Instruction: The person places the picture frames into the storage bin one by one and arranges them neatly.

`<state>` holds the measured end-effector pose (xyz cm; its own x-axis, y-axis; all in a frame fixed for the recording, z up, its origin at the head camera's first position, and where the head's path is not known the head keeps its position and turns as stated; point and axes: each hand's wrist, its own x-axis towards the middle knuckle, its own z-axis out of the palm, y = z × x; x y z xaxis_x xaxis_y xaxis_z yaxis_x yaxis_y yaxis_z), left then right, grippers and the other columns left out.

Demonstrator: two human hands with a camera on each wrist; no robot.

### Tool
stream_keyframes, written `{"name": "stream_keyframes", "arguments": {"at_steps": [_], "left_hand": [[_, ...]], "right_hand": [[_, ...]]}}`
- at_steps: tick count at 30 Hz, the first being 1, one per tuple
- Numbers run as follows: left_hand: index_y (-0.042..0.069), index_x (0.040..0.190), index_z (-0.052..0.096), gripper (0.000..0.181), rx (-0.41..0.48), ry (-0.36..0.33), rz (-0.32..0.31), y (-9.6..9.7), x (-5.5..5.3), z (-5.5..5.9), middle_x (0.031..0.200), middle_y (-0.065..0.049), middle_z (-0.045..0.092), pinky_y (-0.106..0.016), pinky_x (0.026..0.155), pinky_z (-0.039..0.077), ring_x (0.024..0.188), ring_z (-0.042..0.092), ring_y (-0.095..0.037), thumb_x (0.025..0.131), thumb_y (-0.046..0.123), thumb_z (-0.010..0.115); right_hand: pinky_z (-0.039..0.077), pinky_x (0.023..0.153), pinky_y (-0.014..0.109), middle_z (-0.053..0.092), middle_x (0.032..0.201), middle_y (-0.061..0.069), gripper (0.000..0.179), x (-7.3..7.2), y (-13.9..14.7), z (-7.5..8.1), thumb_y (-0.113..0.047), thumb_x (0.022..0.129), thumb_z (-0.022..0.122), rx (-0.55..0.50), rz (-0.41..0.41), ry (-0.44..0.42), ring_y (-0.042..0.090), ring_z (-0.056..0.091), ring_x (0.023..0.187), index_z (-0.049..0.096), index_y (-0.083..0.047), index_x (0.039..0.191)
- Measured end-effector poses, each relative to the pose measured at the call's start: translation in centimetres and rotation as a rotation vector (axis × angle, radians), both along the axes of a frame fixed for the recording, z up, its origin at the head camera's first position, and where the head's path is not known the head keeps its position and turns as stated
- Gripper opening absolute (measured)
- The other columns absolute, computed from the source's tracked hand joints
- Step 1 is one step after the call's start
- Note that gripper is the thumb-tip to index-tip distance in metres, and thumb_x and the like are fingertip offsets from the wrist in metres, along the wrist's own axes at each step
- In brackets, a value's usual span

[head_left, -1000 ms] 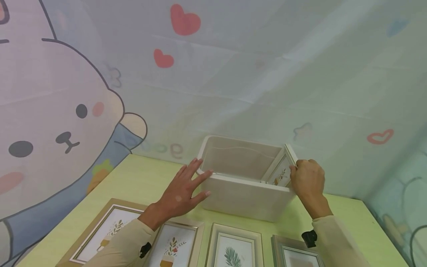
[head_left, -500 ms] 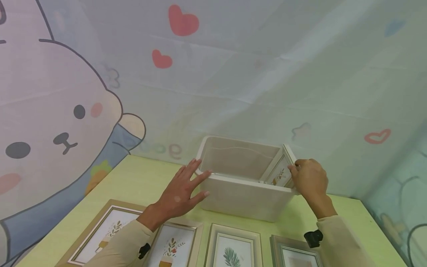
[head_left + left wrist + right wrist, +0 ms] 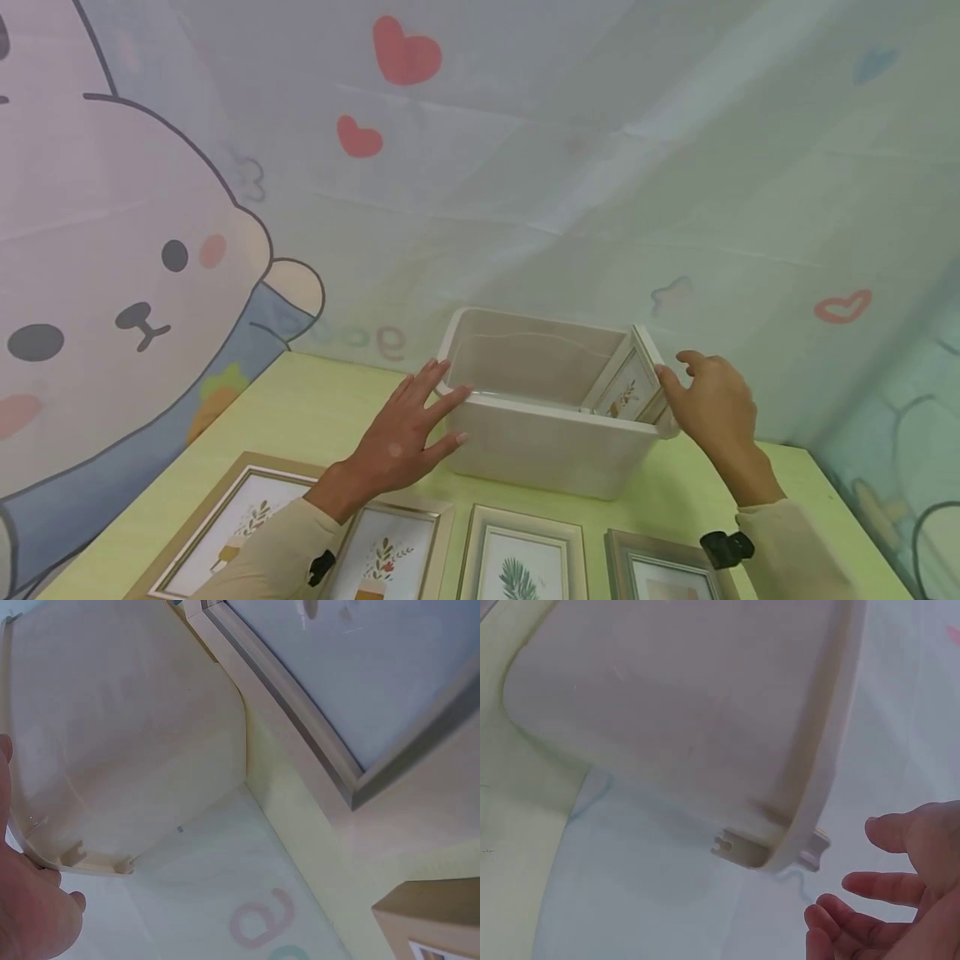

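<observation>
A white plastic storage bin [image 3: 540,450] stands near the back of the table. My left hand [image 3: 405,429] rests on its left rim with fingers spread; the left wrist view shows these fingers [image 3: 37,907] at the bin's corner. Inside the right end leans a picture frame [image 3: 628,385] with a light border and a plant print, tilted against the wall. Close beside that end, my right hand [image 3: 712,408] has loosely bent fingers and holds nothing. The right wrist view shows a gap between its thumb [image 3: 889,832] and the bin's rim [image 3: 821,772].
Along the front of the light green table [image 3: 345,387] lie several picture frames: a tan one [image 3: 247,492], a vase print [image 3: 386,546], a leaf print [image 3: 525,546] and a darker one [image 3: 660,567]. A printed cartoon backdrop [image 3: 525,208] hangs behind.
My right hand has let go of the picture frame and moved slightly right, its fingers loosening. The frame stays leaning in the bin. The left hand keeps its place on the rim.
</observation>
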<state>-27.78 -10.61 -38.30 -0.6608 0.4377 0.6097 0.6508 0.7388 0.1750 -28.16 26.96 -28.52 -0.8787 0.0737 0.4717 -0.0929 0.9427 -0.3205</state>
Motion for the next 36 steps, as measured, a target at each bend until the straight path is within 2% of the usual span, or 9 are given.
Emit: {"name": "stream_keyframes", "arguments": {"at_steps": [6, 9, 13, 19, 24, 30, 36], "left_hand": [[0.021, 0.147, 0.051, 0.059, -0.001, 0.003, -0.003, -0.1, 0.1, -0.1, 0.160, -0.019, 0.035, -0.060, 0.118, 0.028, 0.151, 0.029, -0.036, 0.093, 0.039, 0.068], [0.022, 0.148, 0.051, 0.059, -0.009, 0.004, -0.004, -0.2, 0.2, 0.0, 0.161, -0.017, 0.033, -0.060, 0.118, 0.028, 0.152, 0.028, -0.036, 0.094, 0.039, 0.068], [0.021, 0.147, 0.051, 0.059, -0.013, 0.008, -0.004, -0.3, 0.3, 0.0, 0.161, -0.018, 0.034, -0.059, 0.118, 0.028, 0.151, 0.028, -0.036, 0.093, 0.038, 0.068], [0.021, 0.147, 0.051, 0.059, -0.016, 0.012, -0.010, -0.3, 0.3, 0.0, 0.160, -0.018, 0.034, -0.060, 0.117, 0.029, 0.151, 0.029, -0.037, 0.093, 0.038, 0.068], [0.020, 0.147, 0.051, 0.060, -0.014, 0.017, -0.013, -0.4, 0.4, -0.1, 0.160, -0.018, 0.034, -0.060, 0.118, 0.029, 0.151, 0.029, -0.037, 0.093, 0.038, 0.069], [0.019, 0.146, 0.053, 0.061, -0.004, 0.049, -0.020, -0.4, 0.3, -0.2, 0.159, -0.019, 0.036, -0.061, 0.116, 0.031, 0.149, 0.032, -0.039, 0.090, 0.036, 0.072], [0.020, 0.146, 0.053, 0.060, -0.008, 0.039, -0.016, -0.3, 0.4, -0.2, 0.159, -0.019, 0.036, -0.059, 0.118, 0.030, 0.150, 0.031, -0.038, 0.091, 0.037, 0.071]], "right_hand": [[0.050, 0.080, 0.063, 0.059, 0.127, 0.034, 0.056, 1.3, 1.4, 0.1, -0.039, 0.102, 0.052, -0.103, 0.033, 0.011, 0.049, 0.060, 0.112, 0.051, 0.002, 0.141], [0.047, 0.088, 0.066, 0.055, 0.133, 0.035, 0.061, 1.9, 2.4, -0.1, -0.041, 0.103, 0.048, -0.173, 0.047, -0.020, 0.050, 0.056, 0.119, 0.044, 0.001, 0.146], [0.048, 0.090, 0.066, 0.052, 0.136, 0.036, 0.064, 2.6, 3.7, -0.8, -0.043, 0.103, 0.048, -0.253, 0.070, -0.082, 0.051, 0.054, 0.122, 0.040, 0.002, 0.148], [0.051, 0.087, 0.063, 0.049, 0.139, 0.039, 0.069, 3.3, 5.7, -2.9, -0.045, 0.104, 0.046, -0.295, 0.091, -0.242, 0.054, 0.052, 0.123, 0.035, 0.006, 0.149], [0.055, 0.081, 0.054, 0.054, 0.134, 0.038, 0.071, 3.5, 7.3, -5.3, -0.050, 0.103, 0.045, -0.235, 0.128, -0.414, 0.052, 0.057, 0.118, 0.039, 0.007, 0.145], [0.059, 0.078, 0.049, 0.062, 0.124, 0.035, 0.064, 3.6, 8.5, -8.0, -0.043, 0.103, 0.050, -0.314, 0.208, -0.642, 0.037, 0.067, 0.103, 0.046, 0.012, 0.137], [0.058, 0.075, 0.050, 0.066, 0.115, 0.028, 0.057, 3.8, 9.0, -9.8, -0.038, 0.101, 0.056, -0.352, 0.210, -0.742, 0.033, 0.067, 0.099, 0.053, 0.011, 0.130]]}}
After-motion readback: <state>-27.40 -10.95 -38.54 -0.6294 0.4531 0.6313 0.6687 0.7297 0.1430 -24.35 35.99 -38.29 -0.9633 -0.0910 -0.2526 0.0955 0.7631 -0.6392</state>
